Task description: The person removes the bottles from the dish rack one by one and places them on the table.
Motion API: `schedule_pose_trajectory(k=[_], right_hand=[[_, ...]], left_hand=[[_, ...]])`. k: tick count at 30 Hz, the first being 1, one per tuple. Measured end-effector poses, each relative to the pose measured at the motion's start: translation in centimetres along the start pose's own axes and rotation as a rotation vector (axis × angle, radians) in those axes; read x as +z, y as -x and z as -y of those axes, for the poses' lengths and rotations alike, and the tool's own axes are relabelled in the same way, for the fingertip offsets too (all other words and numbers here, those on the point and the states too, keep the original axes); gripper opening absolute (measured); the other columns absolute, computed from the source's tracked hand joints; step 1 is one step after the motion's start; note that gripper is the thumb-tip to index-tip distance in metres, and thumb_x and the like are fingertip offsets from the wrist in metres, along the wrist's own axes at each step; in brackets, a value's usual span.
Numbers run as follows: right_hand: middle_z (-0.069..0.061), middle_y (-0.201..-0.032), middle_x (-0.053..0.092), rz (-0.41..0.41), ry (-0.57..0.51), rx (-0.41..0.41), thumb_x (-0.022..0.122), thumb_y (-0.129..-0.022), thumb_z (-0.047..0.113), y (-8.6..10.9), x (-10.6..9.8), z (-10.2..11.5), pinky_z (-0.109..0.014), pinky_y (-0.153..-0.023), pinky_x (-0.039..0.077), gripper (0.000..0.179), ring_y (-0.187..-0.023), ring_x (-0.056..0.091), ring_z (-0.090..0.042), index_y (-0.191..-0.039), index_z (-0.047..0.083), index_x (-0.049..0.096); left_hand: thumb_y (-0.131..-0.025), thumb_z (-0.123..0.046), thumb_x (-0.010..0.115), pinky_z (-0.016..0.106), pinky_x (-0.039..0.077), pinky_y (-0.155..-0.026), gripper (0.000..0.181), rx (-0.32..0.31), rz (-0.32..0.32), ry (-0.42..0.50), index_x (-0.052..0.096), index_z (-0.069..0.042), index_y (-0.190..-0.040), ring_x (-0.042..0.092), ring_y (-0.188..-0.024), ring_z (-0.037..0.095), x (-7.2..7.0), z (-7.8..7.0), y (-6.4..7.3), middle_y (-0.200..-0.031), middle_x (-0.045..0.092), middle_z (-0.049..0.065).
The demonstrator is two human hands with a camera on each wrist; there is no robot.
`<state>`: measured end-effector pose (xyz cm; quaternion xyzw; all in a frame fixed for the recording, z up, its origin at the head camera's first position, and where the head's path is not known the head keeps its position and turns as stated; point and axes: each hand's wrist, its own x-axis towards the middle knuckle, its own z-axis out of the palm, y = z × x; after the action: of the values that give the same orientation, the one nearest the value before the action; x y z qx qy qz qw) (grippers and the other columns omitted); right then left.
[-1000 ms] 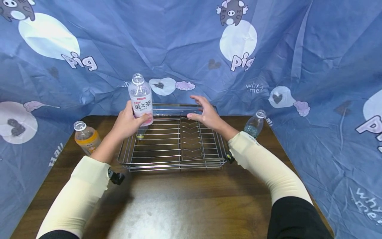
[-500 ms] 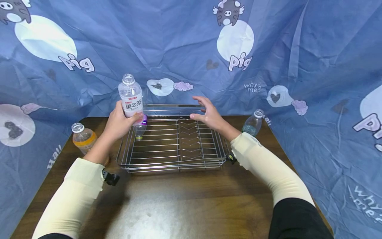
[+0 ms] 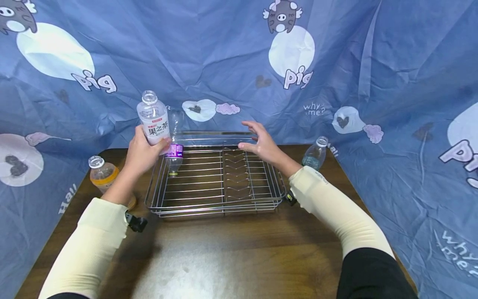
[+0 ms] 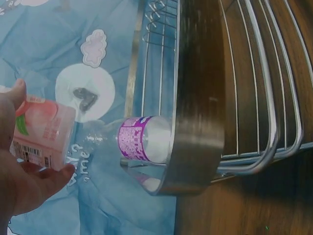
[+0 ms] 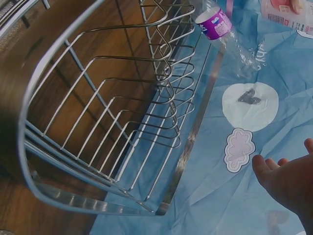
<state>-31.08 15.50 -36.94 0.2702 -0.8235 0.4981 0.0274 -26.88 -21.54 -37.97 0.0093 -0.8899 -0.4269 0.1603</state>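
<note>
My left hand (image 3: pixel 140 151) grips a clear, uncapped bottle (image 3: pixel 152 118) with a pink-and-white label, neck up, above the left rear of a metal wire dish rack (image 4: pixel 195 166). Inside the rack's left rear corner, a clear bottle (image 3: pixel 174 151) with a purple label stands neck down, just right of the held one. My right hand (image 3: pixel 263 145) hovers over the rack's right rear, fingers spread and holding nothing; the right wrist view has its fingers (image 5: pixel 266 169) beyond the rack's rear rail.
An uncapped bottle (image 3: pixel 104 174) with an orange label stands left of the rack, partly behind my left forearm. Right of the rack is a clear bottle (image 3: pixel 315 155) with a bluish lower part. A blue printed curtain (image 3: pixel 224 54) borders the wooden table (image 3: pixel 239 249).
My left hand has moved left with the pink-labelled bottle, uncovering the purple-labelled bottle in the rack. My right hand has hardly moved.
</note>
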Motion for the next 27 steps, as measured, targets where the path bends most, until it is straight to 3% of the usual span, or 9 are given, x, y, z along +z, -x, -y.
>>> schedule_pose_trajectory(k=[9,16,27], right_hand=[[-0.026,-0.155,0.029,0.015,0.011,0.026,0.075,-0.089,0.006,0.1,0.0,0.3,-0.052,-0.114,0.036,0.075,-0.142,0.034,-0.044,-0.152,-0.002,0.036],[-0.02,-0.155,0.031,0.003,0.019,0.015,0.077,-0.089,0.016,0.2,-0.1,-0.3,-0.05,-0.113,0.037,0.076,-0.141,0.036,-0.038,-0.153,0.006,0.039],[-0.019,-0.152,0.036,-0.006,0.05,0.005,0.078,-0.089,0.02,0.5,-0.1,-0.5,-0.05,-0.11,0.041,0.074,-0.137,0.041,-0.035,-0.152,0.007,0.042]], left_hand=[[-0.087,-0.044,0.075,0.057,0.043,-0.096,0.079,-0.056,-0.111,0.002,0.036,0.0,-0.141,0.055,-0.114,0.043,0.1,0.9,-0.2,-0.126,0.058,0.025],[-0.089,-0.044,0.073,0.055,0.043,-0.097,0.078,-0.094,-0.148,0.02,0.037,0.0,-0.141,0.055,-0.116,0.042,0.2,1.6,-0.4,-0.128,0.057,0.024],[-0.088,-0.041,0.075,0.053,0.041,-0.103,0.078,-0.17,-0.247,0.057,0.035,-0.002,-0.143,0.054,-0.12,0.04,0.6,3.0,-0.6,-0.129,0.056,0.022]])
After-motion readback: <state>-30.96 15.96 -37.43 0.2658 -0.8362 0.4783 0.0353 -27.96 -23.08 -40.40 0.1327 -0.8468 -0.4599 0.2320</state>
